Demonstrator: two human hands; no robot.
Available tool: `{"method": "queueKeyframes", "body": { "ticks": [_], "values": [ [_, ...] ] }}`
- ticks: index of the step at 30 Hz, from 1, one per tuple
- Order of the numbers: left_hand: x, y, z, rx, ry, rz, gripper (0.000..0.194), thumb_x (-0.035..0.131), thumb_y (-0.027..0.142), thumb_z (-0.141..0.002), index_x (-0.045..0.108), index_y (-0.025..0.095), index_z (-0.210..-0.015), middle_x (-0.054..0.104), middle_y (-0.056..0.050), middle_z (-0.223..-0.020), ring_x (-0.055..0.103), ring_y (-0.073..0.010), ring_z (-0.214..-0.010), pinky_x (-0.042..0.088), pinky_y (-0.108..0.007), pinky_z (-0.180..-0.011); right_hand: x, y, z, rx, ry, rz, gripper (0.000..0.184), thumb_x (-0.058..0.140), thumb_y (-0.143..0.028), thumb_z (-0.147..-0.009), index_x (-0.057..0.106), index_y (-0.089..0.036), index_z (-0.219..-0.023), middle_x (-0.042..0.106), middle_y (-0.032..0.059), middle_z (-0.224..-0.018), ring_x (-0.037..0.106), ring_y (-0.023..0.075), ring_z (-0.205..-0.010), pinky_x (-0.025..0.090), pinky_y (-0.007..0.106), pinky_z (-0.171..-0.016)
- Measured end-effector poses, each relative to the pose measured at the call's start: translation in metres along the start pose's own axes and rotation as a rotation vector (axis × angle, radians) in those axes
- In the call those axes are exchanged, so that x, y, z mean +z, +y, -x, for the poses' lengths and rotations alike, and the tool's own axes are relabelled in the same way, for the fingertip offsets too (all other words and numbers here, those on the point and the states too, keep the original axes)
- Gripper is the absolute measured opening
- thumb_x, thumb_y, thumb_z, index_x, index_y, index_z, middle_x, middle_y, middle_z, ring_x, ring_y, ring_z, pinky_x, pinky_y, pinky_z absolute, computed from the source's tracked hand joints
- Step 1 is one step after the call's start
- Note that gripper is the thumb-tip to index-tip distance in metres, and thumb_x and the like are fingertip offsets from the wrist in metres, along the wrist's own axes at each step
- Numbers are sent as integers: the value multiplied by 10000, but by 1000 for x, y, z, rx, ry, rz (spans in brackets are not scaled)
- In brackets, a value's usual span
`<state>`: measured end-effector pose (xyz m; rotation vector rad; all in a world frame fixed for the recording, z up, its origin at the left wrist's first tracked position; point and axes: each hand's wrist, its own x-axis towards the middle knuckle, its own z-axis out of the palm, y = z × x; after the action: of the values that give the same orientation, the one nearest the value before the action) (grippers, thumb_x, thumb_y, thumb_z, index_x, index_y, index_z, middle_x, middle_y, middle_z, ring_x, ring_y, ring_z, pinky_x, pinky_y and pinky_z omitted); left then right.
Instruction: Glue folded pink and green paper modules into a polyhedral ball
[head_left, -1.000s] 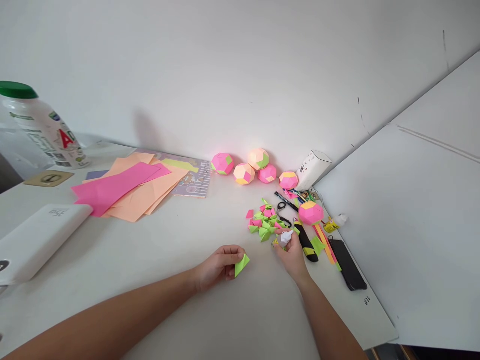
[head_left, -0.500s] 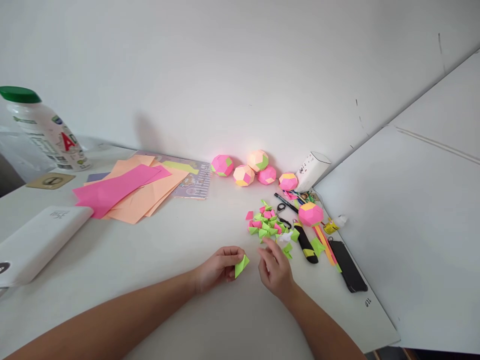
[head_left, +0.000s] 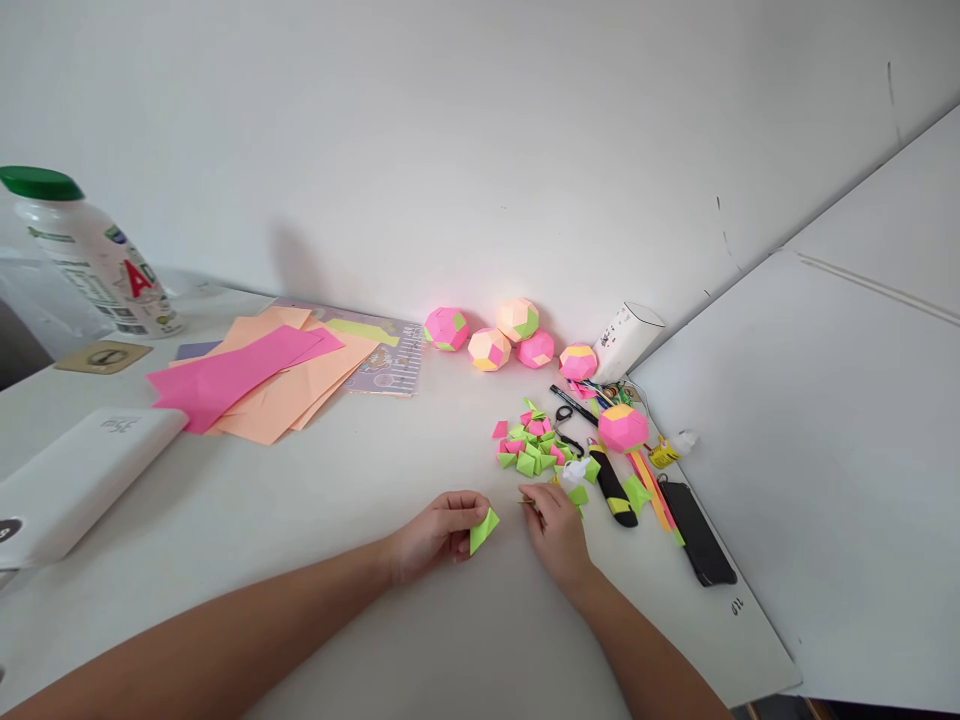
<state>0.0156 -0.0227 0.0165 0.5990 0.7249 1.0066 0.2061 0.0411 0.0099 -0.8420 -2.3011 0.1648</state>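
Observation:
A small folded green paper piece (head_left: 483, 534) is pinched between thumb and fingers of my left hand (head_left: 444, 535). To its right, my right hand (head_left: 556, 535) is closed in a pinch. A thin sliver pokes out from its fingertips toward the left, too small to name. Just behind the right hand stands a small glue bottle with a white cap (head_left: 576, 472), its lower part mostly hidden by the hand. Beyond the fingers lies a pile of folded green and pink paper pieces (head_left: 529, 458).
Several faceted paper balls (head_left: 517, 320) line the wall, with another ball (head_left: 622, 428) nearer. At right lie a black-and-yellow cutter (head_left: 613, 485), scissors (head_left: 564, 413), a black phone (head_left: 696, 532) and a yellow bottle (head_left: 664, 453). Paper sheets (head_left: 262, 400), a power bank (head_left: 90, 480) and a green-capped bottle (head_left: 97, 265) are left.
My right hand has let go of the glue bottle, which now stands by the pile. The hand moved left and its fingers closed on something thin. My left hand stayed still.

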Motion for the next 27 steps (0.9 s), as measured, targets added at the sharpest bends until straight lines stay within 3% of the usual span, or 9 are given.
{"method": "queueKeyframes", "body": {
  "ticks": [4, 9, 15, 18, 22, 25, 27],
  "values": [
    [0, 1, 1, 13, -21, -10, 238, 692, 354, -696, 590, 147, -640, 469, 27, -545, 333, -69, -451, 237, -214, -434, -7, -11, -4, -69, 71, -146, 212, 497, -73, -848, 643, -212, -916, 671, 58, -793, 603, 191, -749, 536, 347, -661],
    [5, 4, 5, 116, -69, 29, 212, 662, 299, -750, 595, 145, -621, 562, -28, -825, 454, -101, -622, 363, -237, -581, -6, -20, -2, -109, 84, -292, 277, 498, -46, -844, 629, -214, -1021, 665, 82, -904, 636, 183, -831, 561, 323, -712],
    [5, 3, 3, 140, -73, 74, 189, 604, 327, -806, 690, 163, -846, 608, -76, -897, 543, -194, -849, 406, -290, -726, -5, -22, 2, -160, 85, -303, 381, 492, -14, -837, 593, -220, -1142, 667, 87, -981, 649, 176, -889, 567, 300, -776],
    [3, 2, 2, 138, -72, 88, 190, 621, 321, -794, 699, 150, -822, 634, -78, -838, 556, -187, -794, 409, -307, -765, -6, -21, 3, -154, 65, -312, 362, 491, -40, -838, 597, -224, -1130, 655, 80, -976, 646, 174, -888, 569, 292, -756],
    [3, 3, 1, 116, -78, 117, 174, 655, 302, -760, 692, 132, -751, 645, -76, -784, 556, -174, -715, 417, -321, -748, -8, -20, 2, -52, -56, -383, 248, 544, -120, -807, 623, -211, -1024, 575, 106, -1085, 620, 168, -825, 566, 276, -620],
    [3, 4, 1, 89, -94, 116, 169, 667, 292, -743, 678, 127, -709, 646, -79, -769, 569, -178, -689, 420, -317, -701, -9, -18, 0, 25, -110, -488, 89, 617, -171, -780, 630, -194, -865, 523, 124, -1190, 615, 180, -875, 560, 330, -721],
    [3, 4, 2, 82, -101, 111, 164, 672, 282, -734, 666, 126, -685, 639, -72, -729, 565, -169, -652, 415, -306, -668, -8, -17, -1, 42, -147, -585, 11, 635, -192, -788, 625, -192, -793, 577, 108, -1104, 621, 187, -907, 544, 347, -778]
  ]
}}
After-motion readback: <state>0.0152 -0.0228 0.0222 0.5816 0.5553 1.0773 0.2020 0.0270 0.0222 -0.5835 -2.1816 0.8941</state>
